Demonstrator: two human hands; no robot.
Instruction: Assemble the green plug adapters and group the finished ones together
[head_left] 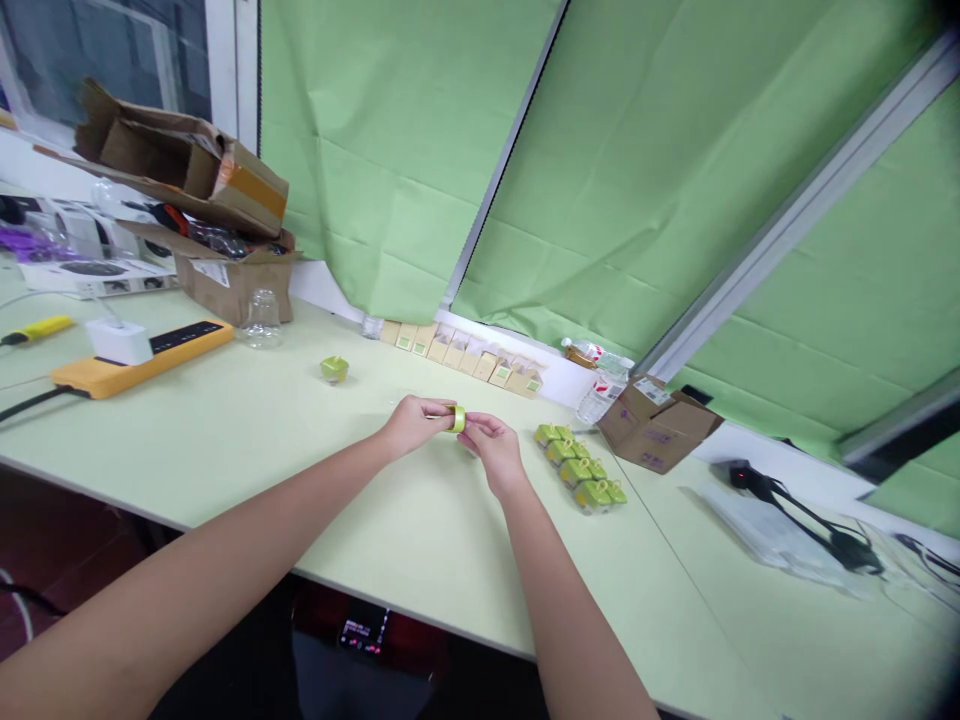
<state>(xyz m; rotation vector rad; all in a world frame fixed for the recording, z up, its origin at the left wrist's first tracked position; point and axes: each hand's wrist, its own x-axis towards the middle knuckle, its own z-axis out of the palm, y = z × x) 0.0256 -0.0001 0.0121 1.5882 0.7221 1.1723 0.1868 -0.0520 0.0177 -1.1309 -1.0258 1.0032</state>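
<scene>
Over the middle of the table, a small glossy yellow-green band (458, 419), curved like a ring, is held between my two hands. My left hand (412, 426) pinches its left side between thumb and fingers. At its right edge, the fingertips of my right hand (493, 450) close on the band. A small pale bit below the right fingers is too blurred to name. To the right stand several small clear containers with green lids (577, 465) and loops on top, grouped in rows. One similar green-topped container (334, 369) sits alone to the left.
Small tan boxes (461, 355) line the wall. Plastic bottles (600, 390) and a cardboard box (660, 425) stand at right, near a black cable (810, 520). At left are an orange power strip (150, 360), a clear jar (262, 320) and stacked cartons (232, 280).
</scene>
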